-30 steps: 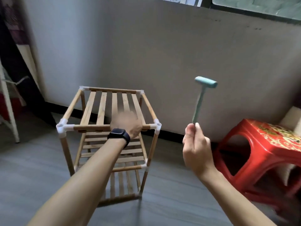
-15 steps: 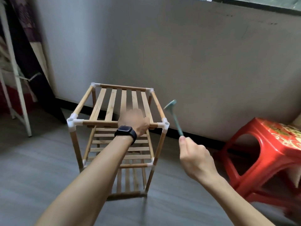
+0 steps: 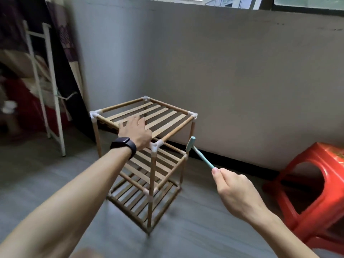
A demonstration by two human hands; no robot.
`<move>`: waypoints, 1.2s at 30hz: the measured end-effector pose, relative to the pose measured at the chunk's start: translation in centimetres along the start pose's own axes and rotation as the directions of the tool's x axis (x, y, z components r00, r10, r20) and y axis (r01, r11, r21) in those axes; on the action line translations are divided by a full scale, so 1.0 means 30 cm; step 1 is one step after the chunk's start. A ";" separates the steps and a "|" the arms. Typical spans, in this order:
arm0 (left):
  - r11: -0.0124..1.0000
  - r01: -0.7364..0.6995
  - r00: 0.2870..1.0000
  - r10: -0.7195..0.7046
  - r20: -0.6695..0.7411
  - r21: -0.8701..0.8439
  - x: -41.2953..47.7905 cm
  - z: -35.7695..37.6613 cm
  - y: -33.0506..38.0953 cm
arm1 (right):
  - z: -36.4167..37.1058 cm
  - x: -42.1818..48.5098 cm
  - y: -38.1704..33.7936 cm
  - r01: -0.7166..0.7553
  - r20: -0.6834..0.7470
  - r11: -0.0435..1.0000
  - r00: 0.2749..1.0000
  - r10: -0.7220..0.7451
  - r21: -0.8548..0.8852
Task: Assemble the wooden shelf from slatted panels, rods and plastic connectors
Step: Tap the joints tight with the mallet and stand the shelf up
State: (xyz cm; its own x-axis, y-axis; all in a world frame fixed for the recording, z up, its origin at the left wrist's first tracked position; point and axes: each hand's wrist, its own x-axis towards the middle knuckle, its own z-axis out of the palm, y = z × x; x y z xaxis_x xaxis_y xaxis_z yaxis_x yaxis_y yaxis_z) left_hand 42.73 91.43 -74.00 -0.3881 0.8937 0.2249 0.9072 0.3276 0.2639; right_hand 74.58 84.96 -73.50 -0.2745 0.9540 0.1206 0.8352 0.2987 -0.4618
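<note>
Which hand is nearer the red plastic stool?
Right. The right hand, gripping the hammer, sits between shelf and red stool; the left hand rests on the shelf top, farther away.

Stool (image 3: 316,183) right of shelf (image 3: 149,155)

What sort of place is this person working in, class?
Probably a home, perhaps an enclosed balcony: grey plank floor, plain wall below a window, a red plastic stool, a white rack.

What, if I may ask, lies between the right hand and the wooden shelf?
The teal hammer that the right hand grips, its head near the shelf, per the head view.
</note>
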 end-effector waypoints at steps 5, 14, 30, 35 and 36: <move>0.941 0.093 0.995 -0.095 0.011 -0.326 -0.069 0.103 0.034 | 0.028 0.041 -0.101 0.100 0.103 0.994 0.990 -0.095 -0.048; 0.916 0.077 0.995 -0.098 -0.033 -0.394 -0.070 0.114 0.020 | 0.004 0.109 -0.231 0.398 -0.470 0.821 0.863 -0.185 0.408; 0.906 0.031 0.998 -0.053 -0.040 -0.421 -0.065 0.121 0.001 | 0.141 0.098 -0.232 0.250 -0.195 0.903 0.962 -0.191 0.350; 0.932 -0.043 0.998 0.060 0.036 -0.361 -0.057 0.109 -0.035 | 0.156 0.089 -0.184 0.046 -0.004 0.984 0.999 -0.046 0.172; 0.944 -0.073 0.992 0.103 0.078 -0.321 -0.052 0.106 -0.061 | 0.136 0.079 -0.186 0.082 -0.056 0.972 0.996 -0.072 0.219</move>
State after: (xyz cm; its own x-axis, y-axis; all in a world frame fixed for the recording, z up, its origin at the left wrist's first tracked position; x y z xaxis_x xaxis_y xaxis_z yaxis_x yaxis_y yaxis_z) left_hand 42.20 90.41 -77.80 -0.2787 0.9438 0.1775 0.8331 0.1456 0.5336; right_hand 67.33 85.45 -74.23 -0.3064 0.9301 0.2027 0.6853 0.3633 -0.6312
